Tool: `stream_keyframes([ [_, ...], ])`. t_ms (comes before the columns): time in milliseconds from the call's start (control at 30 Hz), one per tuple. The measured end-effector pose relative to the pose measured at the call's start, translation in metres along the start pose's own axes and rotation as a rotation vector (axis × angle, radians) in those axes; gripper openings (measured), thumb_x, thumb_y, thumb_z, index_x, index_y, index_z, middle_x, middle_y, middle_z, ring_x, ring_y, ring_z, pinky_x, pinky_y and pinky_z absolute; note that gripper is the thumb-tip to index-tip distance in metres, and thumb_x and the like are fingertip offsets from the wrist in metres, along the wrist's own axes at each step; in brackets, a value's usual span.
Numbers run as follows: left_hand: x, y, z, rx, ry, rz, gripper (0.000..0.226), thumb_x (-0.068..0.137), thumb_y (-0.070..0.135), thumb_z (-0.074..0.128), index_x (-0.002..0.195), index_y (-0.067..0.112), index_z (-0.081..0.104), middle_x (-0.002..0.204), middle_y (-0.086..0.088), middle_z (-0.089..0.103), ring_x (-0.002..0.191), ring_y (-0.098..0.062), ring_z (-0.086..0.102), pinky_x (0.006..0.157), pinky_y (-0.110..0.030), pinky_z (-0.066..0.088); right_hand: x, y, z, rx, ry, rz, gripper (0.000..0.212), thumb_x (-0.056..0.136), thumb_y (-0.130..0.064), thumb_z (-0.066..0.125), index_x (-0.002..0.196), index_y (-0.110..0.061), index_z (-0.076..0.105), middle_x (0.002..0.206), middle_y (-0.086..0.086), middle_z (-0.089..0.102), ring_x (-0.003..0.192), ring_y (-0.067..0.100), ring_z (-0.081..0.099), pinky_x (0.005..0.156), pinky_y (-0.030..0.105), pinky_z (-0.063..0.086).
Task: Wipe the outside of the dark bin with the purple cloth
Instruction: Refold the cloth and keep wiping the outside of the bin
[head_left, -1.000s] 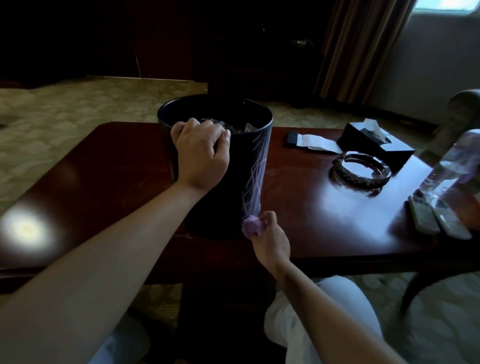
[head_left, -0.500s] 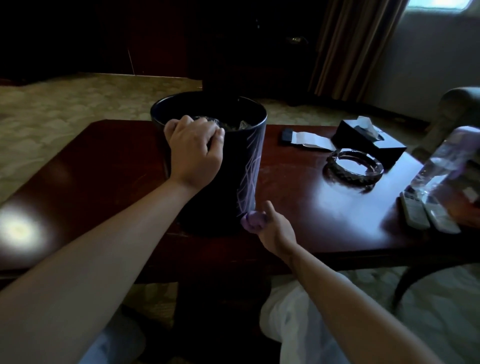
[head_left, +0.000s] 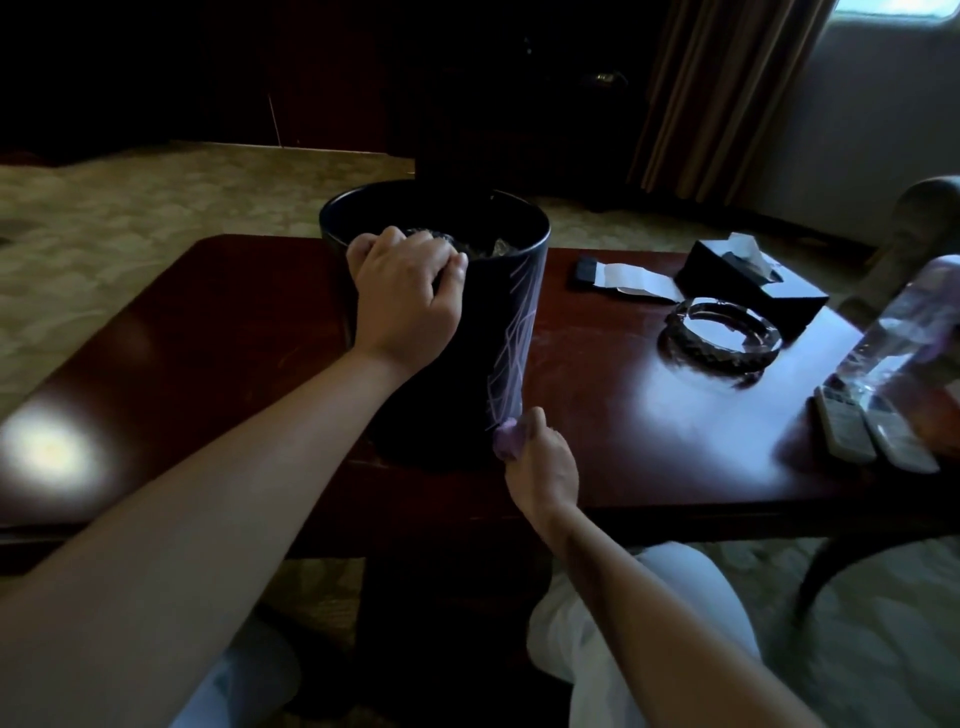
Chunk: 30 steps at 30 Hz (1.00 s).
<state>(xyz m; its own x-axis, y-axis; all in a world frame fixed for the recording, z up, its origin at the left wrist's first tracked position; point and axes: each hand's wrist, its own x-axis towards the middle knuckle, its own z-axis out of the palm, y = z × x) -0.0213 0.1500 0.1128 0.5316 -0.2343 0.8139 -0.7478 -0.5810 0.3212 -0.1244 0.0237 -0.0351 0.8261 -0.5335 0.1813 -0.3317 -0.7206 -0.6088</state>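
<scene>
Presently, left hand (head_left: 410, 291) grips the dark bin (head_left: 447, 332) at its near rim; right hand (head_left: 540, 467) pinches the purple cloth (head_left: 506, 439) against the bin's lower right wall.

Bin (head_left: 441, 332) on table (head_left: 649, 441), ashtray (head_left: 719, 338) to its right, tissue box (head_left: 753, 280) behind ashtray
</scene>
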Motion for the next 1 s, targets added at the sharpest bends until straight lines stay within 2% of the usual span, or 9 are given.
stream_keyframes([
  [100, 0.0, 0.002, 0.001, 0.0, 0.031, -0.002, 0.032, 0.088, 0.024, 0.045, 0.059, 0.013, 0.05, 0.061, 0.01, 0.042, 0.069, -0.012, 0.04, 0.082, -0.03, 0.022, 0.001, 0.003, -0.014, -0.066, -0.089, -0.008, 0.023, 0.087, -0.016, 0.058, 0.086, -0.026, 0.038, 0.068, -0.012, 0.048, 0.062, 0.012, 0.046, 0.057, 0.027, 0.029],
  [200, 0.0, 0.001, 0.002, -0.016, 0.033, -0.001, 0.031, 0.088, 0.025, 0.045, 0.059, 0.016, 0.049, 0.061, 0.011, 0.041, 0.069, -0.011, 0.041, 0.082, -0.031, 0.023, -0.003, -0.007, -0.01, 0.112, 0.042, 0.189, 0.021, 0.09, -0.029, 0.058, 0.086, -0.023, 0.039, 0.07, -0.01, 0.054, 0.066, 0.019, 0.056, 0.058, 0.028, 0.033],
  [267, 0.0, -0.001, 0.001, -0.009, 0.038, 0.011, 0.031, 0.088, 0.025, 0.044, 0.059, 0.017, 0.048, 0.06, 0.012, 0.041, 0.068, -0.011, 0.041, 0.081, -0.03, 0.023, -0.012, -0.019, 0.004, 0.166, 0.032, 0.211, 0.017, 0.091, -0.029, 0.055, 0.088, -0.022, 0.04, 0.076, -0.005, 0.055, 0.069, 0.022, 0.053, 0.061, 0.027, 0.034],
  [433, -0.001, -0.005, 0.002, -0.004, 0.043, 0.021, 0.033, 0.089, 0.026, 0.044, 0.058, 0.014, 0.049, 0.059, 0.011, 0.04, 0.068, -0.01, 0.04, 0.079, -0.025, 0.019, -0.015, -0.024, 0.006, 0.351, 0.079, 0.336, 0.023, 0.085, -0.024, 0.064, 0.091, -0.025, 0.043, 0.073, -0.009, 0.054, 0.069, 0.016, 0.053, 0.065, 0.025, 0.036],
  [600, -0.002, -0.006, 0.002, -0.015, 0.07, 0.021, 0.034, 0.088, 0.025, 0.045, 0.056, 0.014, 0.049, 0.058, 0.012, 0.038, 0.066, -0.01, 0.039, 0.079, -0.026, 0.02, -0.015, -0.051, -0.008, 0.556, 0.241, 0.186, 0.025, 0.084, -0.021, 0.067, 0.094, -0.028, 0.045, 0.071, -0.016, 0.054, 0.066, 0.009, 0.056, 0.062, 0.02, 0.038],
  [700, 0.0, -0.011, 0.0, -0.016, 0.073, 0.019, 0.035, 0.088, 0.025, 0.044, 0.057, 0.012, 0.051, 0.058, 0.01, 0.04, 0.067, -0.011, 0.041, 0.079, -0.026, 0.02, -0.012, -0.064, -0.012, 0.596, 0.29, 0.068, 0.03, 0.082, -0.016, 0.069, 0.094, -0.029, 0.046, 0.074, -0.018, 0.054, 0.065, -0.003, 0.054, 0.059, 0.007, 0.038],
  [800, 0.001, -0.014, -0.002, -0.031, 0.036, 0.008, 0.036, 0.088, 0.028, 0.041, 0.058, 0.012, 0.052, 0.058, 0.008, 0.044, 0.068, -0.013, 0.043, 0.081, -0.028, 0.022, -0.019, -0.064, -0.003, 0.562, 0.261, 0.127, 0.023, 0.086, -0.026, 0.066, 0.092, -0.028, 0.044, 0.073, -0.013, 0.055, 0.064, 0.005, 0.053, 0.06, 0.016, 0.037],
  [900, 0.0, -0.013, -0.003, -0.04, 0.043, -0.008, 0.036, 0.087, 0.028, 0.041, 0.058, 0.012, 0.053, 0.057, 0.008, 0.045, 0.068, -0.012, 0.042, 0.081, -0.027, 0.021, -0.027, -0.053, 0.01, 0.527, 0.125, 0.215, 0.02, 0.088, -0.032, 0.064, 0.088, -0.029, 0.044, 0.074, -0.009, 0.058, 0.073, 0.016, 0.06, 0.064, 0.025, 0.04],
  [1000, 0.0, -0.012, -0.001, -0.032, 0.049, -0.001, 0.035, 0.087, 0.028, 0.041, 0.057, 0.012, 0.052, 0.057, 0.009, 0.042, 0.067, -0.01, 0.04, 0.08, -0.027, 0.021, -0.02, -0.065, -0.003, 0.538, 0.254, 0.111, 0.025, 0.084, -0.024, 0.07, 0.09, -0.03, 0.046, 0.074, -0.013, 0.056, 0.069, 0.007, 0.056, 0.064, 0.018, 0.037],
])
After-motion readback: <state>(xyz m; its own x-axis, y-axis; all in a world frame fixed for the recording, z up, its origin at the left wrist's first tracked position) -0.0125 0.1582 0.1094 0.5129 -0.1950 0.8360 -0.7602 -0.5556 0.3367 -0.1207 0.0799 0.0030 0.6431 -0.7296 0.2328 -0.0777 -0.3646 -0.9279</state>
